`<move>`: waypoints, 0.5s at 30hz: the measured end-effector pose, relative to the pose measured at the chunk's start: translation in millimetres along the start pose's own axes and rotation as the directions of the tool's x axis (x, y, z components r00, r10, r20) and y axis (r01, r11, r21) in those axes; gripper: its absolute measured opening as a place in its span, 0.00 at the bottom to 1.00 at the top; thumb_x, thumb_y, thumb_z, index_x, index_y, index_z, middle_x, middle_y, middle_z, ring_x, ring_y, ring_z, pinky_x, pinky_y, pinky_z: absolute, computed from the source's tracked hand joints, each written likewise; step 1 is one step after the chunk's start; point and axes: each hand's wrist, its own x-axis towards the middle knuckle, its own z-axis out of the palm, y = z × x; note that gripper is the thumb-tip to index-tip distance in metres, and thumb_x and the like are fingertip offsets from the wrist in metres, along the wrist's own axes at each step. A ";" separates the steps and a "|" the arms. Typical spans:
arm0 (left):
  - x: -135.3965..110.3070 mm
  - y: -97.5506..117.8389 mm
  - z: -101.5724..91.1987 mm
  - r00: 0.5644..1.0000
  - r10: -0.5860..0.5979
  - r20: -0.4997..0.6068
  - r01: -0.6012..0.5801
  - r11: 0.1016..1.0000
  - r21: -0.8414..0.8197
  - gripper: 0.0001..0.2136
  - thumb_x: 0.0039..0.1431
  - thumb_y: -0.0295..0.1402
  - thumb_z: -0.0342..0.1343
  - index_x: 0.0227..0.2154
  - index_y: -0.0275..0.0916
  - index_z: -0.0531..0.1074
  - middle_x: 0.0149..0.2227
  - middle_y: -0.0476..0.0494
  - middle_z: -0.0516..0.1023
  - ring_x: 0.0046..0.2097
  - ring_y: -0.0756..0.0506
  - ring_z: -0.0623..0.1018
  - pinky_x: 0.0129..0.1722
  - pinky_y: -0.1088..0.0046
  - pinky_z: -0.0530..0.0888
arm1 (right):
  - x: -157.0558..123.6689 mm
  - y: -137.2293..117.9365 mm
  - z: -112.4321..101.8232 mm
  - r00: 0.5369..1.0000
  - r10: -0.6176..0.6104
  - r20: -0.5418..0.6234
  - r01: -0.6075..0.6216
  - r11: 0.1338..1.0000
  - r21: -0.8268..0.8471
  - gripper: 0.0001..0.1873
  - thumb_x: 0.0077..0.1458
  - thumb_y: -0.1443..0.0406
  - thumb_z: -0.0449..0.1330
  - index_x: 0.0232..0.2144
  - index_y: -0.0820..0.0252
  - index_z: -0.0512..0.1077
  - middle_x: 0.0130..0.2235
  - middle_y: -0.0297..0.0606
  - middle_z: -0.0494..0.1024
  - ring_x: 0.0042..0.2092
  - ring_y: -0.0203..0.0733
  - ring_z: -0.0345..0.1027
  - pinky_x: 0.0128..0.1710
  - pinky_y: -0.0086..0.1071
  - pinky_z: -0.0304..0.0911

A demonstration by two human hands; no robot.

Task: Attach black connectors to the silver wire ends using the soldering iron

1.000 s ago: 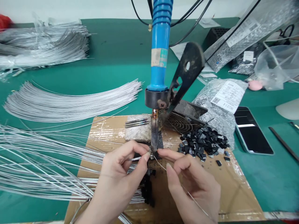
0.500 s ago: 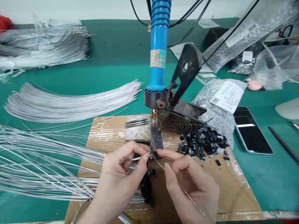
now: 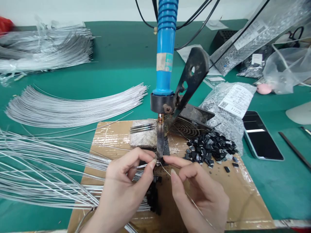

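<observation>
Below the tip of an upright blue soldering iron, both hands meet. My left hand pinches a thin grey wire between thumb and forefinger, its end right at the tip. What sits on that end is too small to make out. My right hand is closed on a thin strand of solder wire, which runs up to the iron's tip; its index fingertip is beside the tip. Black connector pieces on wire ends lie under my left hand.
A cardboard sheet covers the green bench. Loose black connectors are piled right of the iron, near its black metal stand. Wire bundles spread along the left. A phone and bubble-wrap bags lie at right.
</observation>
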 end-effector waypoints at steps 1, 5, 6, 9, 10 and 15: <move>0.1 0.1 0.1 1.000 0.001 0.001 -0.001 1.000 0.002 0.07 0.61 0.24 0.61 0.29 0.41 0.79 0.33 0.50 0.85 0.33 0.51 0.82 0.33 0.84 0.75 | 0.0 -0.1 0.1 1.000 0.002 -0.002 -0.002 1.000 0.001 0.12 0.63 0.68 0.64 0.27 0.54 0.69 0.47 0.42 0.88 0.44 0.46 0.85 0.27 0.26 0.70; -0.2 -0.8 -0.2 1.000 -0.016 0.013 0.016 1.000 0.026 0.07 0.62 0.24 0.61 0.30 0.41 0.79 0.32 0.51 0.84 0.32 0.52 0.80 0.31 0.84 0.74 | 0.5 -0.3 -0.6 1.000 0.006 0.000 -0.006 1.000 -0.006 0.13 0.62 0.68 0.64 0.27 0.54 0.68 0.46 0.39 0.88 0.43 0.44 0.85 0.29 0.26 0.72; -0.2 -1.2 -0.2 1.000 -0.021 0.014 0.021 0.999 0.026 0.07 0.61 0.24 0.61 0.30 0.41 0.78 0.31 0.51 0.84 0.31 0.51 0.80 0.31 0.84 0.74 | 0.7 -0.2 -1.1 1.000 0.003 0.007 -0.003 1.000 -0.009 0.13 0.62 0.68 0.64 0.27 0.54 0.68 0.46 0.40 0.88 0.43 0.44 0.85 0.30 0.26 0.72; 0.4 -1.7 0.2 1.000 -0.026 0.016 0.026 0.999 0.023 0.06 0.61 0.24 0.61 0.29 0.41 0.78 0.31 0.51 0.83 0.31 0.51 0.80 0.31 0.83 0.74 | 1.1 0.8 -2.2 1.000 -0.001 0.016 0.001 1.000 -0.006 0.12 0.63 0.68 0.63 0.27 0.54 0.68 0.47 0.41 0.88 0.45 0.46 0.85 0.23 0.25 0.66; 0.7 -1.3 0.5 1.000 -0.024 0.015 0.024 0.999 0.024 0.06 0.61 0.24 0.61 0.29 0.40 0.78 0.31 0.51 0.83 0.31 0.51 0.79 0.31 0.83 0.74 | 1.1 1.1 -2.4 1.000 -0.003 0.016 0.003 1.000 -0.007 0.12 0.63 0.68 0.63 0.27 0.54 0.68 0.47 0.41 0.88 0.45 0.46 0.85 0.21 0.24 0.64; 1.4 1.8 0.6 1.000 -0.007 0.015 0.007 1.000 0.011 0.07 0.61 0.24 0.61 0.29 0.40 0.79 0.31 0.50 0.84 0.32 0.51 0.80 0.31 0.83 0.75 | 0.8 0.8 -1.1 1.000 -0.012 0.010 0.012 1.000 -0.014 0.12 0.62 0.68 0.65 0.27 0.55 0.69 0.46 0.43 0.88 0.44 0.47 0.85 0.23 0.26 0.68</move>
